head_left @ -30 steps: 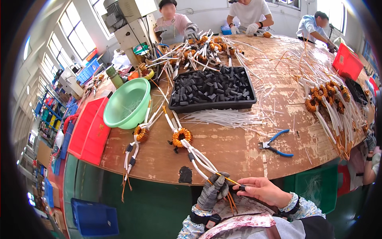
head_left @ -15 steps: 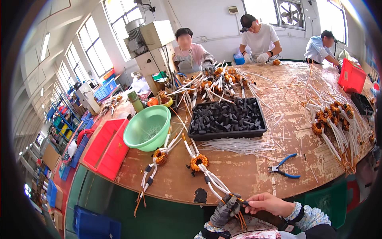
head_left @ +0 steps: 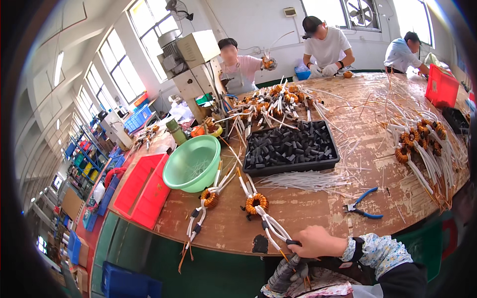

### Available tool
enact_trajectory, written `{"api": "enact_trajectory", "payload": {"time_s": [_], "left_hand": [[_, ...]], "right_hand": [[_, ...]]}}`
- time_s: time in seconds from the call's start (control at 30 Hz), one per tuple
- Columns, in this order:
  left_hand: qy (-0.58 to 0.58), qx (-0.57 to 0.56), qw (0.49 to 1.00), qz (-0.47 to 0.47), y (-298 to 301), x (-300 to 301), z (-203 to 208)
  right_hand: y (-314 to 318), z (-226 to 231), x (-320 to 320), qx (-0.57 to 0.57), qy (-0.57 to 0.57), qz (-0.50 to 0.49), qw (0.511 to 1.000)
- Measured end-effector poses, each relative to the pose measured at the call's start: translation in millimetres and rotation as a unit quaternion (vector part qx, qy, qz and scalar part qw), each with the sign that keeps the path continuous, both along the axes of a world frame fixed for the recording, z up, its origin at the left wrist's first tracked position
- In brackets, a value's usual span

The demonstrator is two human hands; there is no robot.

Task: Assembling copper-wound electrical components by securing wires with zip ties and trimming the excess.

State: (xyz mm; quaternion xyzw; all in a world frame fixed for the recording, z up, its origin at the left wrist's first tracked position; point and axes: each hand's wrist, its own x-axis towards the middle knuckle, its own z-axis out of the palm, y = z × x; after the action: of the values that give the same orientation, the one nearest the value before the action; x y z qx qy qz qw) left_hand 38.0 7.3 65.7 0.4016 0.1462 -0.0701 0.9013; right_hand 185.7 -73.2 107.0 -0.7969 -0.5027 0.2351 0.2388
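A copper-wound toroidal coil (head_left: pixel 257 203) lies on the table near its front edge, its white-sleeved leads (head_left: pixel 275 227) running toward me. My left hand (head_left: pixel 287 274), in a grey glove, is closed around the leads' bare copper ends below the table edge. My right hand (head_left: pixel 318 241), bare, pinches a short black sleeve (head_left: pixel 293 242) on the white leads. Another black sleeve (head_left: pixel 265 225) sits higher on one lead. To the left lies a second toroidal coil (head_left: pixel 209 198) with black sleeves on its leads.
A black tray (head_left: pixel 290 171) of black sleeves stands mid-table, with thin white tubes (head_left: pixel 298 181) before it. Blue-handled cutters (head_left: pixel 365 203) lie right. A green bowl (head_left: pixel 193 164) and red bin (head_left: pixel 141 188) stand left. Coil piles (head_left: pixel 422 139) lie right and behind; co-workers sit across.
My right hand has moved up the leads, bringing the black sleeve from the copper ends onto the white part. A co-worker across the table has raised a coil.
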Motion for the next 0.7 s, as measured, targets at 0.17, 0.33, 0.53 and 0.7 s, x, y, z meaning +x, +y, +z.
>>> {"api": "enact_trajectory", "payload": {"time_s": [0.17, 0.33, 0.53, 0.7], "left_hand": [[-0.044, 0.000, 0.999, 0.020, -9.7, 9.2, -17.8], [-0.049, -0.012, 0.999, -0.008, -2.2, 8.9, -28.1], [0.009, 0.043, 0.998, -0.046, -8.7, 2.6, -18.5], [-0.035, 0.032, 0.996, -0.080, -0.5, 5.2, -19.3]], "right_hand": [[5.8, -25.1, 3.2, 0.053, 0.220, 0.017, 0.974], [7.7, -33.1, -6.0, 0.070, 0.599, -0.153, 0.783], [53.6, -49.5, 9.3, 0.131, 0.631, -0.211, 0.734], [70.3, -46.8, 17.2, 0.083, 0.522, -0.172, 0.831]]}}
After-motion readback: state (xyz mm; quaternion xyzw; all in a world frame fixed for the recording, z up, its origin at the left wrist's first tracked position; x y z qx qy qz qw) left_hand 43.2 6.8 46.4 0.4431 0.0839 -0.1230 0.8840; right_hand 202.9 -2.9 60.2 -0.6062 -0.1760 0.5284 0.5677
